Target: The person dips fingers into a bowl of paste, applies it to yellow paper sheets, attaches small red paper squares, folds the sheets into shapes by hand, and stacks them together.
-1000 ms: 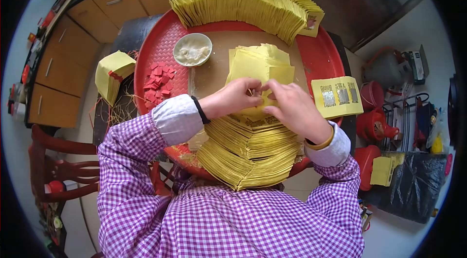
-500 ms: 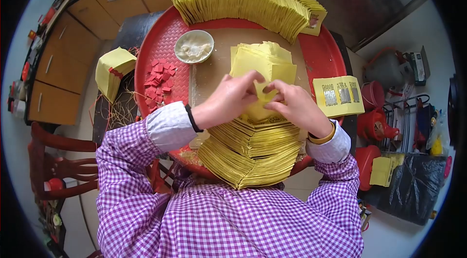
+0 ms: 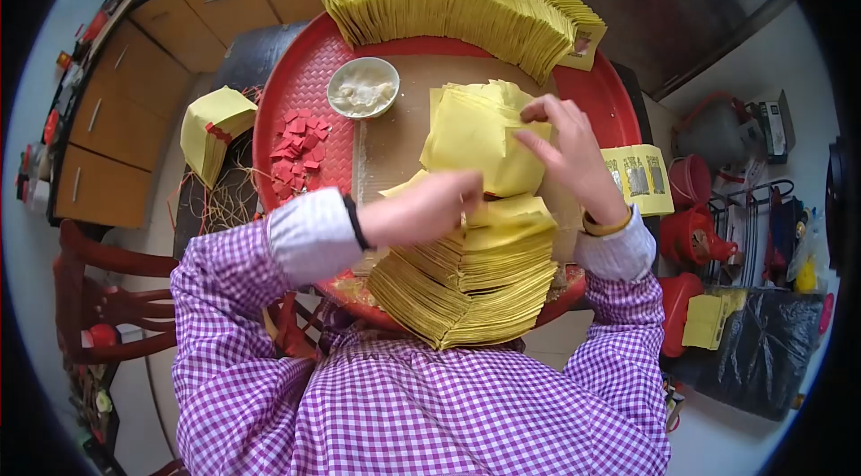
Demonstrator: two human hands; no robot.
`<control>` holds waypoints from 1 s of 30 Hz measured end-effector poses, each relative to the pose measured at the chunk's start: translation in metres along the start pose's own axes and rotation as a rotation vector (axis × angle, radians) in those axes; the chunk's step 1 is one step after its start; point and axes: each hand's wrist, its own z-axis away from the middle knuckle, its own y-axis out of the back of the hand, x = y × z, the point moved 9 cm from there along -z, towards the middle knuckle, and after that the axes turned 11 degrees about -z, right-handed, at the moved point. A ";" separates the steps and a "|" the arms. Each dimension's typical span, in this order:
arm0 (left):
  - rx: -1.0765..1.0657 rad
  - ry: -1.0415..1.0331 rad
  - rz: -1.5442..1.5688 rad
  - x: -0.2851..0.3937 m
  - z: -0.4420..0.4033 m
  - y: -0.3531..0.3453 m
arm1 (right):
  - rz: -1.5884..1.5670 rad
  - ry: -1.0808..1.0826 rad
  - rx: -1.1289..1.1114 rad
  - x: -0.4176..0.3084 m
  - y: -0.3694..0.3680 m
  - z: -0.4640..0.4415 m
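Observation:
My left hand, smeared by motion, is over the back end of a front stack of folded yellow papers. Its fingers look bent, but whether they hold anything I cannot tell. Behind that stack lies a pile of flat yellow paper sheets. At the pile's right edge is my right hand, its thumb and fingers curled around the edge of a yellow sheet. A bowl of whitish paste and small red paper squares are to the left.
A red round tray bears a cardboard sheet. Along its back curves a long row of folded yellow papers. A yellow bundle stands at the left, and printed yellow paper lies on the right. A wooden chair is at left.
My hands have come apart: the left went down toward the front stack, the right moved up to the right edge of the sheet pile. A folded paper now tops the front stack.

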 end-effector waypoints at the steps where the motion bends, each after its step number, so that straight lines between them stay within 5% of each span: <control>1: -0.002 -0.002 0.000 -0.005 -0.009 0.007 | 0.002 -0.002 0.001 -0.011 0.003 0.005; 3: 0.046 -0.075 0.018 -0.010 -0.022 0.017 | -0.118 0.000 -0.289 -0.030 -0.023 0.020; 9: 0.075 -0.064 -0.010 -0.003 -0.025 0.012 | -0.094 -0.200 -0.294 -0.010 -0.053 0.036; 14: 0.360 -0.144 -0.059 -0.001 -0.005 0.047 | -0.162 -0.178 -0.203 0.001 -0.039 0.022; 19: 0.199 0.140 0.013 -0.016 -0.004 0.031 | -0.264 -0.265 -0.270 -0.010 -0.036 0.036; 23: 0.373 -0.266 -0.263 0.027 -0.004 0.028 | -0.212 -0.322 -0.423 -0.010 -0.052 0.036; 28: 0.776 -0.460 -0.761 0.056 0.031 0.042 | -0.047 -0.151 -0.266 0.000 -0.037 0.017; 30: 0.591 -0.469 -0.711 0.053 0.033 0.022 | -0.090 -0.258 -0.240 0.017 -0.030 0.007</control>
